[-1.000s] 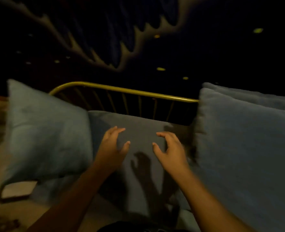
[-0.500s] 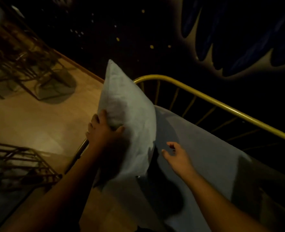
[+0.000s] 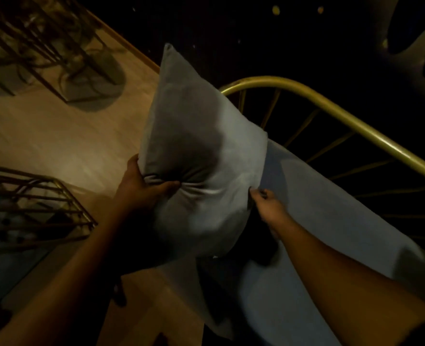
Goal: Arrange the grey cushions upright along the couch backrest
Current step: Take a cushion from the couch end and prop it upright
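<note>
A grey cushion (image 3: 201,146) is held up at the left end of the couch, one corner pointing up. My left hand (image 3: 141,186) pinches its left edge, bunching the fabric. On its right edge my right hand (image 3: 266,203) grips the lower corner. Behind and to the right lies another grey cushion (image 3: 331,221), slanted against the couch backrest. The backrest is a curved gold metal rail (image 3: 343,116) with thin spokes under it. The room is dim and the lower part of the held cushion is in shadow.
A wooden floor (image 3: 56,136) stretches to the left of the couch. A gold wire-frame piece (image 3: 32,208) stands at the left edge. Dark chair legs (image 3: 44,46) are at the top left. A dark wall rises behind the rail.
My right hand has closed on the cushion's right edge; half a second ago it was open beside it. The cushion now sits nearer and squarer to me, held by both hands.
</note>
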{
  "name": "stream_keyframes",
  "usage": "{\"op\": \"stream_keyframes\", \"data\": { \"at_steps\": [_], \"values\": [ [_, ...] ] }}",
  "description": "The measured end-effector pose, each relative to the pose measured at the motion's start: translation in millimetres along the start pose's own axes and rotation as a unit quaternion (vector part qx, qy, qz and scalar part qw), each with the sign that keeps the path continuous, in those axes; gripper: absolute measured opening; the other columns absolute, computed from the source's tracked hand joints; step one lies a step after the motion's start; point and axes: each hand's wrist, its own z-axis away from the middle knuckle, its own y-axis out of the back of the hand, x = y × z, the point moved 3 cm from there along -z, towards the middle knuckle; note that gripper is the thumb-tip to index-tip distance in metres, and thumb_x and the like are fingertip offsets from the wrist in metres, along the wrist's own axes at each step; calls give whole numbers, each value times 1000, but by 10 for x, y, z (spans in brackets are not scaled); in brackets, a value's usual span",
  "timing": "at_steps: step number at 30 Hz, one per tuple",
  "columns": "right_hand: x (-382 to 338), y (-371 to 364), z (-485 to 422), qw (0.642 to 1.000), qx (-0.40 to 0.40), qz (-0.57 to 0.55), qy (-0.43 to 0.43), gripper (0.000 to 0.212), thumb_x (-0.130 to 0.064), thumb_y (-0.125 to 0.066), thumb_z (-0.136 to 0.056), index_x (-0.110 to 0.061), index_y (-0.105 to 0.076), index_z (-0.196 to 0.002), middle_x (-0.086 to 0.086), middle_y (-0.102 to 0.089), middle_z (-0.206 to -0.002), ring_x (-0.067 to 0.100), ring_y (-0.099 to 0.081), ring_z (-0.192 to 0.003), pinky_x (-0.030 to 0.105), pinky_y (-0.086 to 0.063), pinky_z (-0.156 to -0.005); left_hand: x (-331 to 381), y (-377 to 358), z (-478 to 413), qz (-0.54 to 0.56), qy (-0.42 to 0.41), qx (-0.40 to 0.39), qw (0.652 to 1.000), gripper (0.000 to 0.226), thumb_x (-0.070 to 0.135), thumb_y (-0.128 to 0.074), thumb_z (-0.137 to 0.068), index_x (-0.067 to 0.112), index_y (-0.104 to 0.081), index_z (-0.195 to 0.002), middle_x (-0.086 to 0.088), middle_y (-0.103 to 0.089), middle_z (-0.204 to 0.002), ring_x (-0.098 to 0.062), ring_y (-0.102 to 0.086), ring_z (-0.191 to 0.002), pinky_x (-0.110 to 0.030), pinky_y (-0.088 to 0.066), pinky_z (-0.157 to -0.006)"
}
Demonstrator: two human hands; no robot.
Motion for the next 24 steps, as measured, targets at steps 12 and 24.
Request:
{"op": "stream_keyframes", "data": {
  "at_steps": [12, 24],
  "values": [
    [584, -199, -1276, 936, -7, -336, -110, 120, -99, -54, -27, -47, -45, -135, -6, -46, -147, 30, -51, -123, 57, -46, -95, -221, 125, -266, -98, -27, 0, 995, 119, 68, -72, -39, 19, -33, -140, -15, -49, -137, -31, -50, -122, -46, -46, -96],
    [513, 229, 342, 942, 17, -332, -31, 70, -69, -53, -78, -23, -52, -131, -1, -60, -122, 21, -61, -101, 35, -49, -81, 150, 154, 589, -9, -86, -54, 995, 94, 70, -64, -58, 28, -34, -137, 7, -51, -124, -11, -52, -110, -25, -39, -86]
  ]
}}
